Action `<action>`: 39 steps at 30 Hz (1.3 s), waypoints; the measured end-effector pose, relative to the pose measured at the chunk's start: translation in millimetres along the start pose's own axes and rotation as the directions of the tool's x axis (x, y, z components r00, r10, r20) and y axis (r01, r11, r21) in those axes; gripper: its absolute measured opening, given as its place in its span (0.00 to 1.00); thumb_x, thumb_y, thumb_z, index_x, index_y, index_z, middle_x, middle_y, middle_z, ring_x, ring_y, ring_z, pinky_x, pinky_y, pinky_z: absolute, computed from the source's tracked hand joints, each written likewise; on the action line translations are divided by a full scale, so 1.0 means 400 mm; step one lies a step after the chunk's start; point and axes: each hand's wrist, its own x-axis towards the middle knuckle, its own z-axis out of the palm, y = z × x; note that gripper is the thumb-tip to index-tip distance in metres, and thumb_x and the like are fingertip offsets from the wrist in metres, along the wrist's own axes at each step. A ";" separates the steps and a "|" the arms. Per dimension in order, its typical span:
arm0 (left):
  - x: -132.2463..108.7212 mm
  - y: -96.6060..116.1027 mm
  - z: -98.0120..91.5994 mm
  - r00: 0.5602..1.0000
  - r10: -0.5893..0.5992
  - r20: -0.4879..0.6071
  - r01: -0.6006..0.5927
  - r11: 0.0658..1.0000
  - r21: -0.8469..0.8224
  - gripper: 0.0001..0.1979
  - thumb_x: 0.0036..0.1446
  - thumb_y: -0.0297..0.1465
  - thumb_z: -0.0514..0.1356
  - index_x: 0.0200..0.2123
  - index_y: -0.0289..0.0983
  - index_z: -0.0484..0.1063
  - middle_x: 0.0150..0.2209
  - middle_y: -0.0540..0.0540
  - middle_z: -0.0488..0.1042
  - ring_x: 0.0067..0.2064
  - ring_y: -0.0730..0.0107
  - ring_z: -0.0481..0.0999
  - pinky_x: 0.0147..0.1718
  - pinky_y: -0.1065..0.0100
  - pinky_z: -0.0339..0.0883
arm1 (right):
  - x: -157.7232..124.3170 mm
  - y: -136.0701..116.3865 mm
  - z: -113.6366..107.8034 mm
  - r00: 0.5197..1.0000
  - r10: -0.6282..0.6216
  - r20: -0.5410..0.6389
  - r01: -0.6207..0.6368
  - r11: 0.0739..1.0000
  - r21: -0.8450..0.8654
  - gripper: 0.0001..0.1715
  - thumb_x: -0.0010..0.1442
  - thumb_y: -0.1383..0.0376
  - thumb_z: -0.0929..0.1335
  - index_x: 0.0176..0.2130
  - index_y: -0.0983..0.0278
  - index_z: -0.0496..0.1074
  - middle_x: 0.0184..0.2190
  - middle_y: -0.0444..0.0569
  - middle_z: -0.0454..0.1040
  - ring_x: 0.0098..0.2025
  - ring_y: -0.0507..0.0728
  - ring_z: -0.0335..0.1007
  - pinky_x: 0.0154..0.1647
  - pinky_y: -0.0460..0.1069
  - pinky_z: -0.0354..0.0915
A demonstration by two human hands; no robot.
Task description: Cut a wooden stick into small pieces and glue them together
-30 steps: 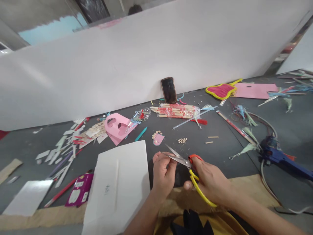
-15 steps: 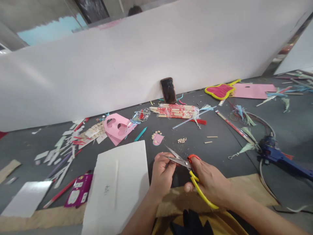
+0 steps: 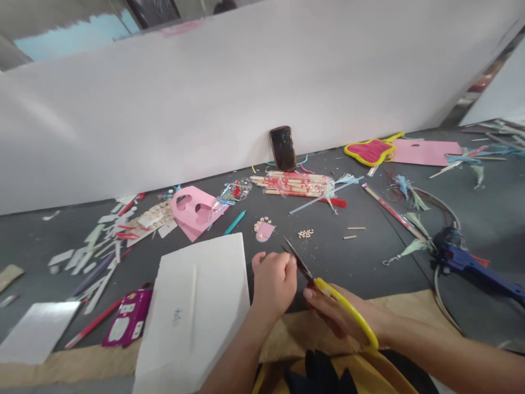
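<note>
The left hand (image 3: 274,280) is curled with its back upward, fingers bent under and one fingertip poking out at eleven o'clock; whether anything is pinched inside cannot be told. At about four o'clock from it, the right hand (image 3: 337,313) is closed around the handles of the scissors (image 3: 324,286), the yellow loop lying along its upper side and the red one mostly hidden. The blades point to about eleven o'clock, slightly parted at the tips, and pass just beside the left hand's knuckles; contact there is unclear. On the bench (image 3: 394,262), taking the left hand as the dial's centre and twelve as straight ahead, the pink heart (image 3: 266,232) lies near twelve with pale beads at its edge, and a loose pile of beads (image 3: 305,233) at one. Two short sticks (image 3: 356,228) lie towards two, the glue gun (image 3: 476,266) at three, the white board (image 3: 197,306) between eight and nine, and the teal pen (image 3: 235,222) at eleven.
</note>
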 end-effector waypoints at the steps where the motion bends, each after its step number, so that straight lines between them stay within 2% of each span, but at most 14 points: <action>1: 0.012 0.002 0.002 0.998 -0.031 0.056 0.026 0.996 0.090 0.18 0.63 0.29 0.44 0.28 0.37 0.72 0.30 0.44 0.78 0.38 0.62 0.75 0.50 0.55 0.54 | 0.008 0.003 0.007 0.996 0.077 0.046 -0.081 0.993 0.087 0.24 0.60 0.47 0.58 0.23 0.61 0.57 0.14 0.39 0.56 0.15 0.49 0.52 0.17 0.45 0.55; 4: 0.045 0.010 0.007 0.988 -0.084 0.130 0.057 0.978 0.201 0.18 0.61 0.28 0.45 0.31 0.35 0.75 0.32 0.38 0.79 0.39 0.54 0.77 0.44 0.53 0.58 | 0.033 0.008 0.024 0.969 0.214 0.124 -0.240 0.936 0.260 0.21 0.60 0.51 0.58 0.23 0.60 0.57 0.12 0.37 0.53 0.12 0.48 0.51 0.12 0.43 0.51; 8: 0.067 0.021 0.003 0.983 -0.108 0.151 0.070 0.969 0.237 0.18 0.59 0.28 0.47 0.34 0.33 0.77 0.34 0.34 0.80 0.40 0.51 0.78 0.41 0.55 0.60 | 0.052 0.004 0.024 0.945 0.290 0.154 -0.328 0.854 0.403 0.19 0.61 0.54 0.58 0.23 0.61 0.57 0.12 0.36 0.53 0.10 0.47 0.52 0.11 0.42 0.51; 17: 0.081 0.024 -0.003 0.970 -0.104 0.220 0.048 0.968 0.247 0.18 0.59 0.28 0.46 0.33 0.34 0.77 0.34 0.35 0.80 0.40 0.50 0.79 0.41 0.54 0.59 | 0.063 0.015 0.017 0.923 0.351 0.160 -0.381 0.771 0.511 0.20 0.64 0.58 0.56 0.24 0.62 0.60 0.10 0.37 0.55 0.07 0.48 0.51 0.07 0.42 0.49; 22: 0.072 0.030 0.007 0.977 -0.104 0.188 0.053 0.965 0.259 0.19 0.58 0.25 0.45 0.33 0.32 0.77 0.34 0.33 0.80 0.40 0.49 0.78 0.44 0.51 0.57 | 0.062 0.023 0.022 0.930 0.336 0.145 -0.361 0.770 0.527 0.20 0.64 0.59 0.55 0.24 0.62 0.61 0.10 0.37 0.55 0.07 0.48 0.51 0.07 0.42 0.49; 25: 0.065 0.033 0.016 0.984 -0.104 0.143 0.065 0.964 0.257 0.18 0.58 0.24 0.46 0.34 0.32 0.77 0.34 0.33 0.80 0.41 0.50 0.78 0.48 0.48 0.53 | 0.059 0.027 0.027 0.938 0.314 0.144 -0.341 0.778 0.527 0.21 0.64 0.59 0.55 0.22 0.62 0.60 0.10 0.37 0.54 0.07 0.47 0.50 0.07 0.41 0.49; 28: 0.063 0.034 0.024 0.983 -0.114 0.143 0.075 0.964 0.254 0.17 0.58 0.24 0.46 0.33 0.33 0.77 0.34 0.34 0.80 0.41 0.52 0.78 0.49 0.50 0.52 | 0.061 0.034 0.032 0.949 0.287 0.128 -0.312 0.807 0.501 0.22 0.63 0.59 0.55 0.20 0.62 0.57 0.08 0.37 0.53 0.07 0.46 0.46 0.07 0.41 0.45; 32: 0.062 0.025 0.016 0.983 -0.111 0.145 0.070 0.962 0.264 0.18 0.61 0.27 0.45 0.34 0.35 0.76 0.34 0.37 0.80 0.42 0.54 0.77 0.48 0.50 0.53 | 0.074 0.046 0.030 0.959 0.247 0.137 -0.282 0.855 0.434 0.24 0.64 0.51 0.54 0.24 0.61 0.58 0.07 0.36 0.52 0.07 0.47 0.46 0.08 0.41 0.47; 36: 0.053 -0.003 -0.010 0.992 -0.085 0.095 0.055 0.958 0.281 0.17 0.64 0.29 0.44 0.34 0.37 0.73 0.34 0.41 0.79 0.40 0.57 0.78 0.39 0.60 0.59 | 0.077 0.042 0.018 0.955 0.244 0.171 -0.287 0.906 0.312 0.26 0.64 0.47 0.51 0.28 0.62 0.60 0.10 0.36 0.53 0.08 0.48 0.49 0.09 0.43 0.53; 39: 0.046 -0.040 -0.015 0.998 -0.040 0.040 0.028 0.963 0.267 0.16 0.64 0.30 0.45 0.30 0.38 0.70 0.30 0.43 0.78 0.36 0.60 0.78 0.33 0.66 0.60 | 0.060 0.022 -0.007 0.971 0.212 0.110 -0.228 0.961 0.160 0.27 0.64 0.48 0.52 0.28 0.62 0.61 0.12 0.37 0.55 0.10 0.48 0.52 0.11 0.43 0.55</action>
